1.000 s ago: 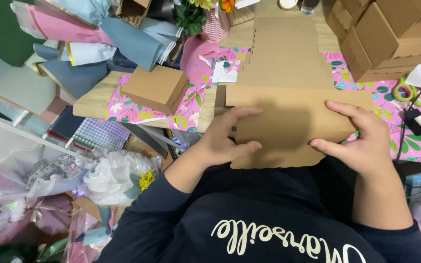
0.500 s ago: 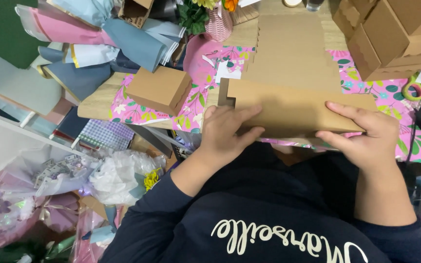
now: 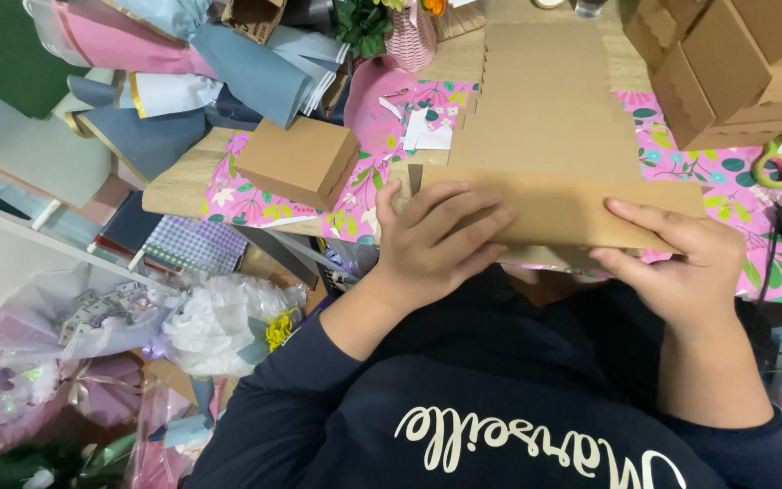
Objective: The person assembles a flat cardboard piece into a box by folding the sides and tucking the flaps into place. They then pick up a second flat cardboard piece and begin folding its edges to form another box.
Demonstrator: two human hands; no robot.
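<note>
A flat brown cardboard box blank (image 3: 545, 127) lies on the table in front of me, its near flap folded over toward the far side. My left hand (image 3: 436, 240) presses flat on the left part of that folded flap, fingers spread. My right hand (image 3: 681, 263) grips the flap's right end, fingers on top and thumb at the near edge. Both forearms wear dark blue sleeves.
A closed brown box (image 3: 300, 163) sits at the left on the pink floral table cover (image 3: 364, 118). Stacked assembled boxes (image 3: 726, 63) stand at the back right. Green scissors (image 3: 780, 167) lie at the right. Rolled wrapping papers (image 3: 183, 72) and bouquets (image 3: 92, 362) crowd the left.
The near flap has been folded up and over onto the blank. Both hands moved forward with it and now press it down.
</note>
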